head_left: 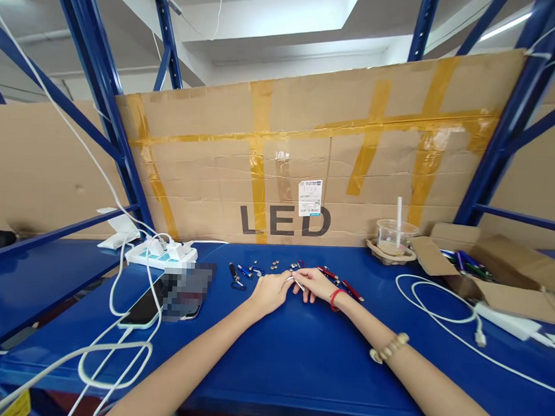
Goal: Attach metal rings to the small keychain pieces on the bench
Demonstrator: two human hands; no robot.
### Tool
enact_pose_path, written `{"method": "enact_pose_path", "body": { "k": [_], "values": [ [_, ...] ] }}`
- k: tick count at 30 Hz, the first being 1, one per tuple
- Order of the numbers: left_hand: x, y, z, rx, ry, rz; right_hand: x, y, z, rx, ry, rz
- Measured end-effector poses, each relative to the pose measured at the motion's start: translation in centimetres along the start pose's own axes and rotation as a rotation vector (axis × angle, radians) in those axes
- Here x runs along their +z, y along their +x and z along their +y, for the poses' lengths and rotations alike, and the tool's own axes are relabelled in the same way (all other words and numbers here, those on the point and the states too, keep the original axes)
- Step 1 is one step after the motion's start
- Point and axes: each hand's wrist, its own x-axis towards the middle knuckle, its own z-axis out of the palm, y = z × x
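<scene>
Both my hands meet at the middle of the blue table [298,356]. My left hand [270,290] is curled, its fingertips pinching one end of a thin silver rod-like part [298,284]. My right hand [318,284] is closed on the other end of that same part; a red band circles its wrist and a beaded bracelet sits further up the forearm. Just beyond my fingers lie several small blue, silver and black pieces [256,269] and red pen-like sticks [350,289].
A white power strip [162,255] with plugs and looping white cables [115,354] sits left, beside a phone [144,309]. A plastic cup with a straw [396,234] stands at the back right. An open cardboard box [499,273] and white cable [443,313] lie right. A taped cardboard wall marked LED stands behind.
</scene>
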Motion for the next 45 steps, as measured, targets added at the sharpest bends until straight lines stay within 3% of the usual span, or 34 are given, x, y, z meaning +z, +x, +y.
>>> {"method": "enact_pose_path", "body": {
  "k": [11,18,29,37,45],
  "values": [
    [0.3,-0.1,1.6,-0.11,0.045,-0.032,0.2,-0.9,-0.2,-0.043,-0.176,0.038],
    [0.2,-0.4,2.4,-0.081,0.155,-0.017,0.4,-2.0,-0.5,-0.075,-0.363,0.096],
    [0.6,-1.2,3.3,-0.087,0.324,0.01,0.7,-1.8,0.0,-0.087,-0.498,0.079],
    [1.1,-1.3,2.9,-0.088,0.324,0.035,0.9,-1.7,0.3,-0.072,-0.377,0.081],
    [0.8,-1.6,2.5,-0.049,0.219,0.061,-0.1,-1.7,0.4,0.039,0.005,0.063]
  ]
}}
